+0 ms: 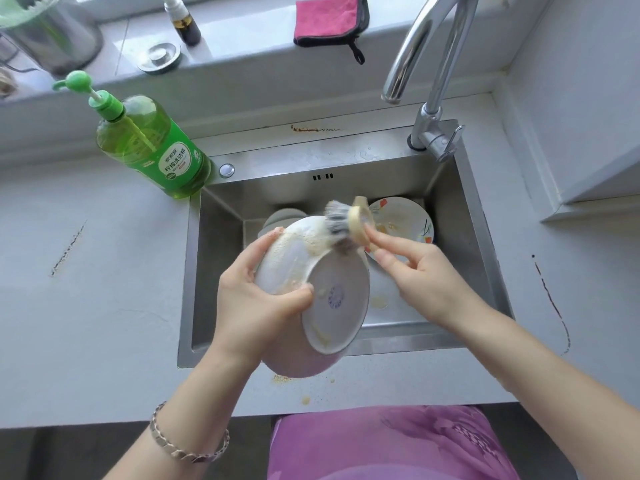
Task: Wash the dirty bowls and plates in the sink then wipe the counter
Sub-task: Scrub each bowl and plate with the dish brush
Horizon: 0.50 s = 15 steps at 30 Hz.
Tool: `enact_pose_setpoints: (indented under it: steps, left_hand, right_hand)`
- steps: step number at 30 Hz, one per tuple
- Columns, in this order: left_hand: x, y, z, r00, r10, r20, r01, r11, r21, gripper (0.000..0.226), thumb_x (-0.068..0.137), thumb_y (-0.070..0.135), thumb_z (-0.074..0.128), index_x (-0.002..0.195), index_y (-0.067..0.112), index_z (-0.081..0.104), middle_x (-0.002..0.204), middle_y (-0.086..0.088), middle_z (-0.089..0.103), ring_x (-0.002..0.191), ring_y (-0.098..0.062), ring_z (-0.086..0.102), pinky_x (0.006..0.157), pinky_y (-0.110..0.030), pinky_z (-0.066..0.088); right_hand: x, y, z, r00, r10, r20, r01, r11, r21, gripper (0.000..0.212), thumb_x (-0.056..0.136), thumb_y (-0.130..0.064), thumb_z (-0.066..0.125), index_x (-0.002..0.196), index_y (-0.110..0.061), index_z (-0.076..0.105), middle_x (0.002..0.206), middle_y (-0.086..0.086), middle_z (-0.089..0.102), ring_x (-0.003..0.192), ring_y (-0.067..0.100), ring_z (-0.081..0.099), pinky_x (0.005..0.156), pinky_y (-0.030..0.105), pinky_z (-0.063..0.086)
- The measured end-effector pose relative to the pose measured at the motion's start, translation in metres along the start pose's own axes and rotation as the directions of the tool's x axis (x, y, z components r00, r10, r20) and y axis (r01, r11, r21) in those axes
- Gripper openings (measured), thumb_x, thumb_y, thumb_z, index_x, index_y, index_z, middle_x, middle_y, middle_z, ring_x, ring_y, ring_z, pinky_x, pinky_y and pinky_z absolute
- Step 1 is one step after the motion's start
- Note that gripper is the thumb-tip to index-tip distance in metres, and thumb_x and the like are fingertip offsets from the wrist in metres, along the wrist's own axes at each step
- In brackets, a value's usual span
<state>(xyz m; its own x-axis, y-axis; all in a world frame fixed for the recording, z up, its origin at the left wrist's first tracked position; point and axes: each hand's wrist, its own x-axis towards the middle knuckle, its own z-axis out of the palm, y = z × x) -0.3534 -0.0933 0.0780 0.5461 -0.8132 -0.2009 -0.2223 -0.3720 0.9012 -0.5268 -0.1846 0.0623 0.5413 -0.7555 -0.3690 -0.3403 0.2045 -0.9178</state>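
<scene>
A green soap bottle (152,147) stands on the counter (86,306) at the back-left corner of the sink (214,271). Over the sink's front edge the left hand (252,306) grips an upturned white bowl (346,271), while the right hand (426,282) pinches a round brush (341,223), its bristles pressed on the bowl's smeared side. A flowered plate (398,216) lies in the sink's back-right corner

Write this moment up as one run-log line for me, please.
step: scrubbing bowl | left hand: grips upturned bowl over sink | right hand: holds brush against bowl's outside | waiting: flowered plate in sink | counter: spills at front edge
</scene>
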Motion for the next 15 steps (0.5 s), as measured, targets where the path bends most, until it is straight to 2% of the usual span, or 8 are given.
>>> enact_pose_setpoints:
  steps: [3,6,8,9,12,15]
  left_hand:
    - [-0.004,0.000,-0.002,1.000,-0.004,-0.018,0.004,1.000,-0.003,0.064,0.048,0.015,0.073,0.100,0.047,0.056,0.100,0.026,0.063,0.088,0.014,0.060,0.071,-0.003,0.046]
    - [-0.007,-0.001,-0.001,1.000,-0.002,-0.024,0.002,1.000,0.004,0.064,0.049,0.015,0.073,0.101,0.047,0.056,0.100,0.026,0.063,0.089,0.011,0.061,0.074,-0.006,0.047]
    - [-0.007,-0.003,0.000,0.999,-0.016,-0.027,0.016,1.000,-0.006,0.063,0.049,0.015,0.073,0.100,0.048,0.057,0.099,0.026,0.065,0.091,0.008,0.062,0.077,-0.009,0.049]
    - [-0.006,-0.004,0.000,0.999,-0.027,-0.030,0.027,1.000,-0.016,0.063,0.048,0.015,0.073,0.099,0.048,0.057,0.096,0.028,0.066,0.091,0.009,0.062,0.076,-0.009,0.049]
    - [-0.005,-0.004,-0.002,0.999,-0.030,-0.041,0.029,0.999,-0.024,0.062,0.048,0.015,0.074,0.098,0.047,0.057,0.092,0.039,0.063,0.090,0.012,0.061,0.073,-0.005,0.047]
    - [-0.005,-0.004,-0.002,0.998,-0.011,-0.065,0.011,1.000,-0.011,0.063,0.048,0.015,0.074,0.100,0.047,0.058,0.094,0.035,0.063,0.092,0.010,0.061,0.076,-0.007,0.048]
  right_hand:
    - [-0.003,0.015,-0.003,0.996,0.087,0.024,-0.088,0.995,0.037,0.039,0.098,-0.008,0.042,0.136,-0.012,0.046,0.035,-0.031,0.039,0.036,-0.017,0.041,0.043,0.002,0.036]
    - [-0.004,-0.001,0.009,0.999,0.030,0.026,-0.032,0.996,0.079,0.040,0.097,-0.007,0.043,0.133,-0.024,0.044,0.033,-0.030,0.039,0.037,-0.012,0.043,0.045,0.003,0.035]
    - [-0.006,-0.009,0.012,0.999,-0.020,0.044,0.017,0.997,0.070,0.041,0.096,-0.006,0.044,0.130,-0.030,0.040,0.032,-0.029,0.039,0.040,-0.015,0.045,0.047,0.002,0.035]
    - [-0.005,-0.005,0.010,1.000,-0.007,0.028,0.006,0.998,0.062,0.040,0.096,-0.007,0.044,0.131,-0.028,0.042,0.033,-0.029,0.039,0.041,-0.017,0.045,0.047,0.001,0.036]
    - [0.002,0.015,0.002,0.988,0.151,-0.026,-0.148,0.986,0.076,0.039,0.097,-0.006,0.042,0.136,-0.013,0.046,0.031,-0.028,0.037,0.036,-0.018,0.041,0.044,0.002,0.036]
    - [0.000,0.014,0.005,0.986,0.165,-0.015,-0.162,0.981,0.105,0.039,0.098,-0.006,0.041,0.135,-0.016,0.045,0.032,-0.029,0.037,0.036,-0.019,0.040,0.043,0.002,0.036]
